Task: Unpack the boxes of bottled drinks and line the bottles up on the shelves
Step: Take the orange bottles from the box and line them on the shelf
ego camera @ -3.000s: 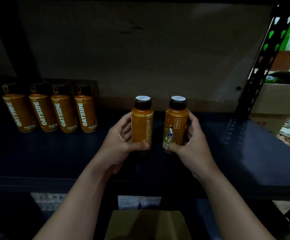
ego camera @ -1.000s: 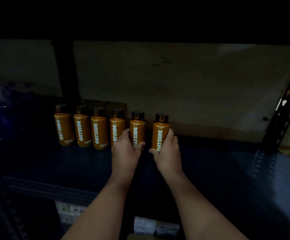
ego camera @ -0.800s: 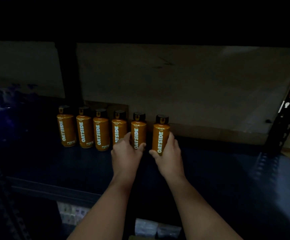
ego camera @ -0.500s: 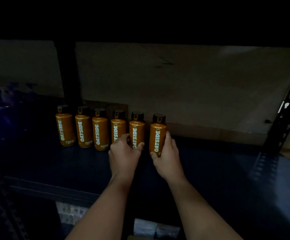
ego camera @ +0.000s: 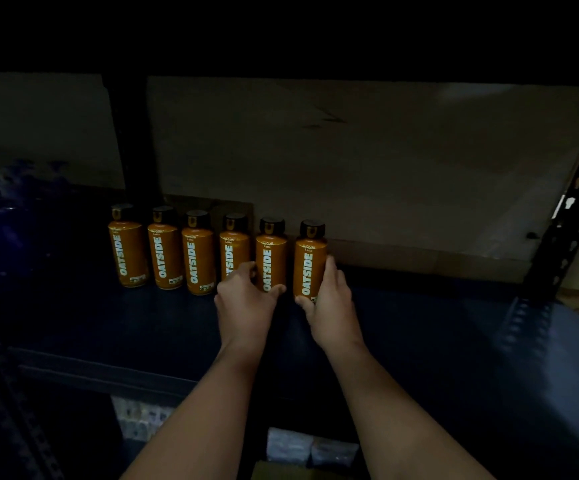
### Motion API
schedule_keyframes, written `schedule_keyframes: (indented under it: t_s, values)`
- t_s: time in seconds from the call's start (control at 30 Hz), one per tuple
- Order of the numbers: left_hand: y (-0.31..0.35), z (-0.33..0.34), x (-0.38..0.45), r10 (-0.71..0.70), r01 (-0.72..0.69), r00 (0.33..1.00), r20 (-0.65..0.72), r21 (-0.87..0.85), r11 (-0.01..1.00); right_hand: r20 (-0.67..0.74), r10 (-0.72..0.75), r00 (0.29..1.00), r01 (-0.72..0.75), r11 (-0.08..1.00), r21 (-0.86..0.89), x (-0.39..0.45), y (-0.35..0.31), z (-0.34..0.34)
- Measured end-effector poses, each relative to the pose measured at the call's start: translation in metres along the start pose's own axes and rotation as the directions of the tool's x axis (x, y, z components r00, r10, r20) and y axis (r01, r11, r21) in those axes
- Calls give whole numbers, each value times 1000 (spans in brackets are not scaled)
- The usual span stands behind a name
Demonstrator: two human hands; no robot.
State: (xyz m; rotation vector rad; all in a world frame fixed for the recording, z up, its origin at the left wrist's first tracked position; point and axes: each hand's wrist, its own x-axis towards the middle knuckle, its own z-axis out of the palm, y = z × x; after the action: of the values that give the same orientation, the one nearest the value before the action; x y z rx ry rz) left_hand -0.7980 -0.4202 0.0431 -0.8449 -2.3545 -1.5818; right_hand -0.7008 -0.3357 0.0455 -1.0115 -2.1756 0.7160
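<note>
Six bottles point(ego camera: 198, 252) labelled OATSIDE (white, vertical); hands point(ego camera: 246, 299) grip rightmost two.

Six orange bottles stand upright in a row on the dark shelf point(ego camera: 73, 317). The left hand point(ego camera: 246, 303) grips the fifth bottle point(ego camera: 271, 258), the right hand point(ego camera: 331, 306) the sixth bottle point(ego camera: 310, 261), at the row's right end.

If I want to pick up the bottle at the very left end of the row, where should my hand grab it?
Grip the leftmost bottle round the middle of its straight orange body, coming from the front and left. It stands upright, that side is open shelf, and a neighbouring bottle stands close on its right.
</note>
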Motion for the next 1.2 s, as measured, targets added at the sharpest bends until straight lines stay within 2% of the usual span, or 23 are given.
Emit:
schedule_keyframes:
  t_s: [0.4,0.9,1.2]
  values:
    - [-4,2,2,19,-19,1000,7,-11,1000,3,-25,1000,25,999,-23,-1,-1,0]
    - [-3,1,1,-27,27,1000,6,-20,999,0,-24,1000,24,999,-26,0,-2,0]
    - [-1,-5,-4,-17,24,998,-65,104,994,29,31,999,-32,998,57,-3,-2,-6]
